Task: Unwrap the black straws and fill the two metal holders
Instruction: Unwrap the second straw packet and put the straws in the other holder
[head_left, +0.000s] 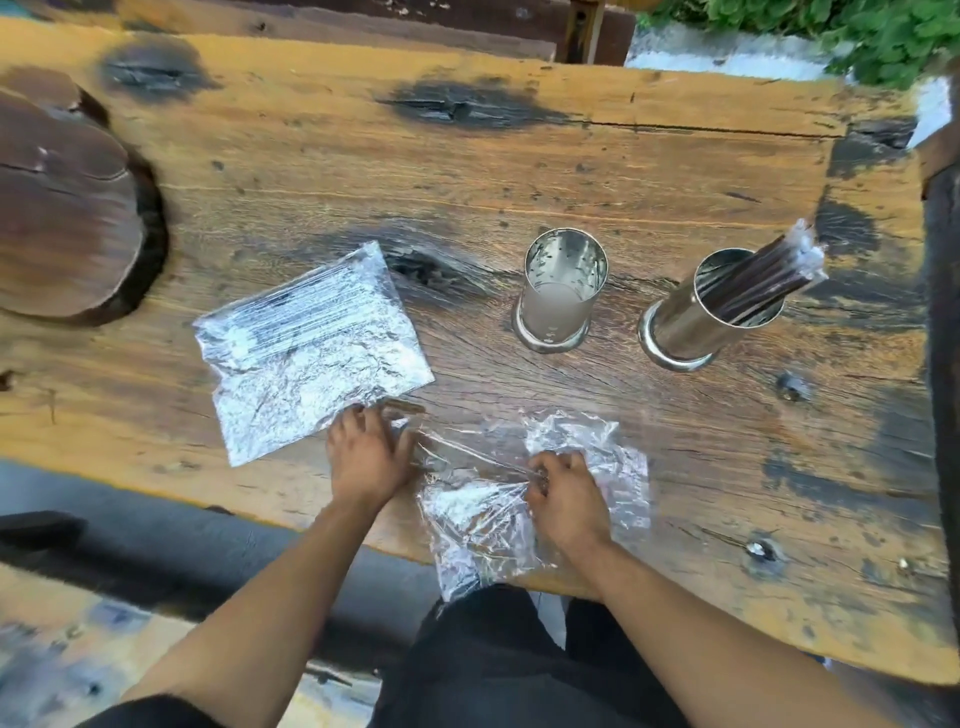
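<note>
A rough plank surface (519, 171), amber with charred black knots, is seen outdoors, with green leaves (852, 31) at the far right corner and a dark round slab (62, 197) set at the far left. Two metal holders are counted. The empty holder (558, 296) stands upright well beyond the right hand (563, 493); the filled holder (711, 306) stands beyond it and further right, apart from the first. One bundle of black straws (763, 275), still in clear sleeves, is held in the filled holder, its long axis leaning up and away to the right, tips above the rim. One flat wrapped pack (311, 348) lies just beyond and left of the left hand (366, 452), its long axis running from near left to far right; dark straws can be made out through the film at its far edge. One opened, crumpled clear wrapper (524, 499) lies at the near edge, between and under the hands. The left hand is laid flat, fingers straight and together, pressing the wrapper's left end near the pack's corner. The wrapper's film is gathered and pinched by the curled fingers of the right hand. Whether any straws remain inside the wrapper cannot be told.
</note>
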